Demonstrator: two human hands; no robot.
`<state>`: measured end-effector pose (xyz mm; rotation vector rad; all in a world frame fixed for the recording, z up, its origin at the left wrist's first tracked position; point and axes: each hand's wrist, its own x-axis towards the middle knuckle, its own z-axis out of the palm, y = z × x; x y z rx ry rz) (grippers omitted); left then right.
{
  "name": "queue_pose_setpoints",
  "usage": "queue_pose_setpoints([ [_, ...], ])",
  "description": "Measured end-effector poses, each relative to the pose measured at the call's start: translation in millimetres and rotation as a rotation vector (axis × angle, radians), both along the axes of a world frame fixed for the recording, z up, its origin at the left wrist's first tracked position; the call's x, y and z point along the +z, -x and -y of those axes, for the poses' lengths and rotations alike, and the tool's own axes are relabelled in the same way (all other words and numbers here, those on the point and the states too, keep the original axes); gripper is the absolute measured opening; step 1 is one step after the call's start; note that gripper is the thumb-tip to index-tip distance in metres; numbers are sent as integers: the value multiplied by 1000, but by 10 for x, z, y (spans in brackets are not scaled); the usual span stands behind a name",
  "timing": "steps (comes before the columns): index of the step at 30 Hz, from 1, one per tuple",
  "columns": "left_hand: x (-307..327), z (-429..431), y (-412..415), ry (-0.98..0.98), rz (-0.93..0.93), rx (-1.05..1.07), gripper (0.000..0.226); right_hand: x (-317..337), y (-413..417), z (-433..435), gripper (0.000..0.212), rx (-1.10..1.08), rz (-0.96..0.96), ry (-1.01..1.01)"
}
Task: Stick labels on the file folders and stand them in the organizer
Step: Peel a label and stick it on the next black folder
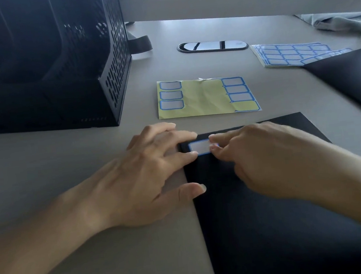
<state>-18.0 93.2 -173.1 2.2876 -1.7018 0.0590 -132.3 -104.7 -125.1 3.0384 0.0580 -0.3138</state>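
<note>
Nearest the lens: black file folder (277, 227), flat on the grey worktop (71, 218), left edge running away from the viewer. On its far left corner: white label (200, 146) with a blue border.

Left hand (148, 175): spread, fingers straight, fingertips pressing the label's left end and the folder corner, thumb resting on the folder's left edge. Right hand (261, 156): fingers bent, tips touching the label's right end; pinching or pressing not determinable owing to blur.

Containers: black perforated organizer (88, 57), upright at far left, well apart from the folder. Interior in shadow, contents not discernible.

Just beyond the folder's far edge: yellow backing sheet (204, 97), creased, holding three labels in a left column and more at right. Far right: stack of label sheets (290, 54), near edge meeting a second black folder (354, 79) cut off by the frame. Behind the backing sheet: oval cable port (212, 46), set into the worktop.

Open room: worktop surface left of the folder, between left forearm and organizer base. Narrow strip between the folder's far edge and the backing sheet.
</note>
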Motion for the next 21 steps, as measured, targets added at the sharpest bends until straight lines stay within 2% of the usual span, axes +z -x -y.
queue_pose_setpoints([
  [4, 44, 21, 24, 24, -47, 17, 71, -2, -18, -56, 31, -8, -27, 24],
  [9, 61, 33, 16, 40, -87, 55, 74, 45, -63, 203, 56, 33, -75, -223],
  [12, 71, 34, -33, 64, -207, 78, 70, 141, -90, 327, 58, 25, -132, -351],
  [14, 59, 36, -50, 70, -211, 63, 66, 145, -91, 366, 65, -3, -123, -419],
  [16, 22, 38, -41, 58, -147, 28, 64, 119, -68, 336, 69, -15, -89, -397],
  [18, -16, 41, -34, 19, -89, 10, 63, 111, -57, 258, 70, -2, -83, -282],
  [21, -28, 47, -32, 4, -20, 2, 62, 102, -27, 148, 66, 7, -96, -202],
])
